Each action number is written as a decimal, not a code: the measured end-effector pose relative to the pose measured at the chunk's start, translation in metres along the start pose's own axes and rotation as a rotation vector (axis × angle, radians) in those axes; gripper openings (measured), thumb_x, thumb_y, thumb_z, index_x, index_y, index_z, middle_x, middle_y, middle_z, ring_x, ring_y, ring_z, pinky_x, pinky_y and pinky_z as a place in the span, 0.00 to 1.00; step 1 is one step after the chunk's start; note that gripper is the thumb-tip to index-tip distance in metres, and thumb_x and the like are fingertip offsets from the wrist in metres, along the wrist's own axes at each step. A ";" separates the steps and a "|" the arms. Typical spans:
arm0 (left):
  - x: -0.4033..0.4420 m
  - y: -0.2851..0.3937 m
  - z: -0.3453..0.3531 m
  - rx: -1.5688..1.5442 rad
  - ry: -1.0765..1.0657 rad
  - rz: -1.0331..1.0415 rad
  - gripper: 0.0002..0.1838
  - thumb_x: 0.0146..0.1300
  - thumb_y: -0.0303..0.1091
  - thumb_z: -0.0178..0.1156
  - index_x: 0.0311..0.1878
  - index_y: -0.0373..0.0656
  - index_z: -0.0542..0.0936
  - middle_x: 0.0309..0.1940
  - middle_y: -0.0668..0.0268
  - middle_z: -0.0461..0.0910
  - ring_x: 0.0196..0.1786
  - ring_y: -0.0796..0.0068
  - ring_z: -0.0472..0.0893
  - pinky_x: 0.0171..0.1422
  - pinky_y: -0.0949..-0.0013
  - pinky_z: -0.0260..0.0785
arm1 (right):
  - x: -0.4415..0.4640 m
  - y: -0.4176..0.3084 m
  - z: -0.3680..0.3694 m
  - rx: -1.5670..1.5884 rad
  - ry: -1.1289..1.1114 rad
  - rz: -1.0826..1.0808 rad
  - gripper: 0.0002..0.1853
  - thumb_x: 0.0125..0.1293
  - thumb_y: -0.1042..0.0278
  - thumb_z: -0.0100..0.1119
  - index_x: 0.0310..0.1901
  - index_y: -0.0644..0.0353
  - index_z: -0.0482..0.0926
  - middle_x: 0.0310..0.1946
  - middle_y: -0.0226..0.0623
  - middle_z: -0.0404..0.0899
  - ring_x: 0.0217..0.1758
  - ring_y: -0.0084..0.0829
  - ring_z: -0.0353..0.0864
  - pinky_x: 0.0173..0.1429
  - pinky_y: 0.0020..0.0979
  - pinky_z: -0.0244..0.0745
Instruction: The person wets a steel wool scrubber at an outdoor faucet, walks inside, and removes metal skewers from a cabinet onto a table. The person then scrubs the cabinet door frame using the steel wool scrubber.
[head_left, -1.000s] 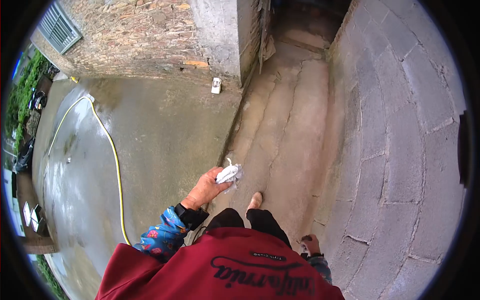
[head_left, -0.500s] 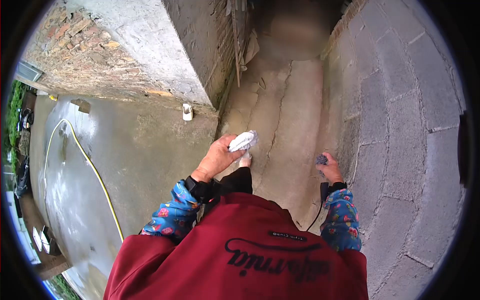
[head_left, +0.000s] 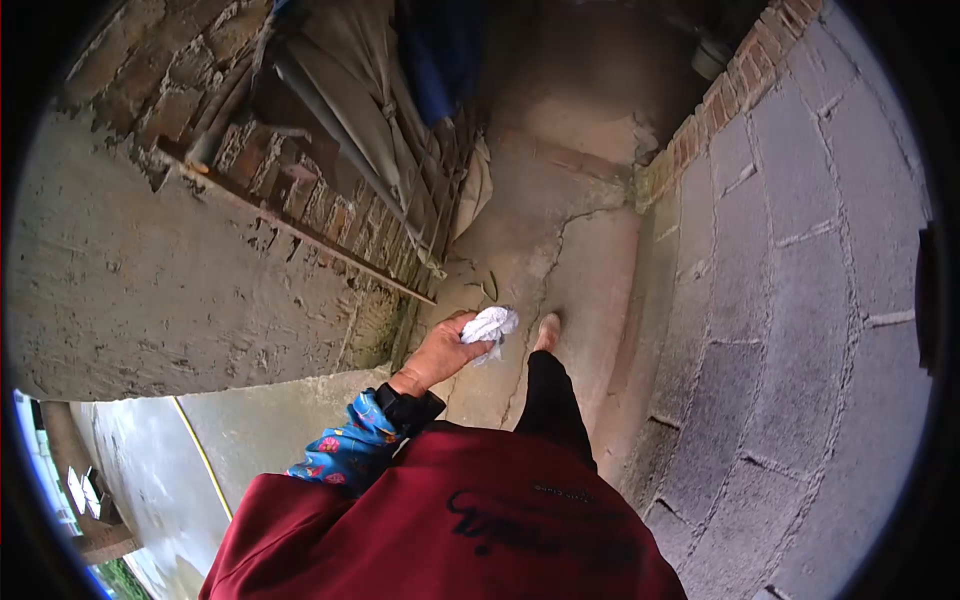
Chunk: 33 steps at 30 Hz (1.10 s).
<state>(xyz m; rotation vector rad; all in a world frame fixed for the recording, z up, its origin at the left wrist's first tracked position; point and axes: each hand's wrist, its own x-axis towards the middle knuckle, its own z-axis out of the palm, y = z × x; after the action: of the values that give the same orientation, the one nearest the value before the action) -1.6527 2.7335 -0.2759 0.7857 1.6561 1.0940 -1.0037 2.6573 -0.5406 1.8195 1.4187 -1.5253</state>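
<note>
Cracked concrete passage (head_left: 590,270), left hand (head_left: 440,355) closed around crumpled white material (head_left: 490,330), right hand unseen, its state unclear.

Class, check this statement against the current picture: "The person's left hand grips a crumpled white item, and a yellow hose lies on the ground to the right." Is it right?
Not quite: the yellow hose lies on the ground to the left, as the head view shows. The left hand does grip a crumpled white item.
</note>
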 end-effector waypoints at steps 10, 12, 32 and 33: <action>0.259 0.163 0.001 -0.065 0.151 0.063 0.16 0.60 0.29 0.64 0.52 0.40 0.77 0.39 0.72 0.81 0.42 0.83 0.76 0.51 0.75 0.69 | 0.250 -0.533 -0.313 0.005 -0.033 -0.641 0.26 0.42 0.73 0.71 0.45 0.66 0.73 0.32 0.36 0.79 0.31 0.25 0.79 0.35 0.28 0.76; 0.310 0.175 -0.005 -0.129 0.155 0.030 0.20 0.61 0.26 0.63 0.56 0.38 0.75 0.45 0.72 0.80 0.47 0.84 0.76 0.54 0.76 0.69 | 0.243 -0.667 -0.359 -0.049 0.035 -0.537 0.25 0.44 0.77 0.69 0.47 0.64 0.73 0.33 0.36 0.79 0.31 0.24 0.78 0.34 0.28 0.76; 0.859 0.382 -0.179 -0.308 0.222 0.096 0.17 0.62 0.27 0.61 0.54 0.38 0.76 0.44 0.70 0.80 0.45 0.82 0.77 0.52 0.73 0.70 | 0.510 -1.109 -0.568 -0.221 -0.009 -0.505 0.24 0.40 0.64 0.75 0.39 0.65 0.77 0.33 0.41 0.84 0.38 0.33 0.84 0.46 0.33 0.79; 0.875 0.391 -0.189 -0.377 0.248 0.139 0.17 0.61 0.28 0.62 0.54 0.37 0.76 0.43 0.70 0.80 0.45 0.82 0.77 0.51 0.73 0.70 | 0.539 -1.116 -0.576 -0.237 -0.043 -0.471 0.26 0.40 0.64 0.75 0.42 0.66 0.76 0.34 0.41 0.84 0.38 0.33 0.84 0.46 0.33 0.79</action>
<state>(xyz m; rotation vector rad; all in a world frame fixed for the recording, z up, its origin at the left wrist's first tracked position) -2.1156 3.5917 -0.2116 0.5398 1.5429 1.5982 -1.7126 3.8243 -0.4814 1.3662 2.0104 -1.5049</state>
